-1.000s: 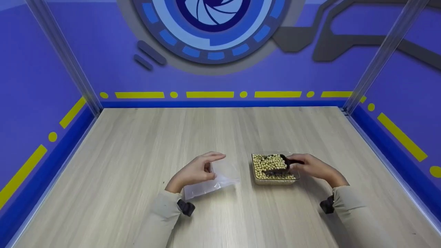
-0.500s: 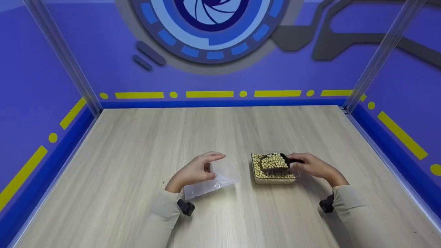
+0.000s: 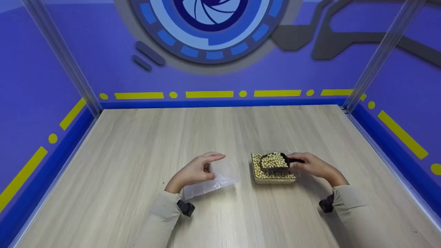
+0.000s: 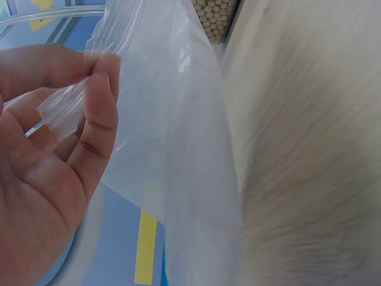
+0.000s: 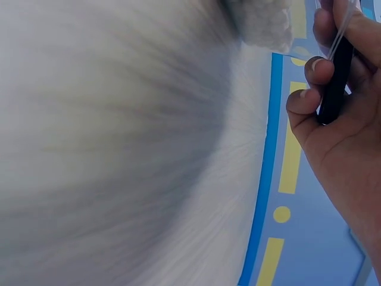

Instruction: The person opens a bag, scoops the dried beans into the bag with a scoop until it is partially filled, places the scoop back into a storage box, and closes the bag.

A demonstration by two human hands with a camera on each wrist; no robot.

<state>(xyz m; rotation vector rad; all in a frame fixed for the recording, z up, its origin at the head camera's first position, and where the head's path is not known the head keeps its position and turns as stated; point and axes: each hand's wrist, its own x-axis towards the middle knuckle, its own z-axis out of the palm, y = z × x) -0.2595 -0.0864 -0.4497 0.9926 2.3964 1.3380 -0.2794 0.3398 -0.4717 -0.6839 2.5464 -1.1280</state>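
Observation:
A clear plastic zip bag (image 4: 143, 119) is pinched at its edge between thumb and finger of my left hand (image 3: 198, 170). In the head view the bag hangs down to the table on the hand's right. Further right stands a clear box (image 3: 274, 181) full of pale yellow beans (image 3: 256, 168), likely soybeans. My right hand (image 3: 315, 167) grips the black handle (image 5: 337, 83) of a scoop (image 3: 274, 169). Heaped with beans, the scoop sits over the box at its top. The far side of the right hand's grip is hidden in the head view.
Both hands work above a light wood table (image 3: 213, 134). Blue-purple panels (image 3: 241, 79) with yellow marks enclose its back and sides. A black wrist device (image 3: 186, 207) sits on the left sleeve, another (image 3: 326, 204) on the right.
The right hand has tilted and raised the scoop slightly out of the beans, with its load now level. The left hand and the bag have stayed in place.

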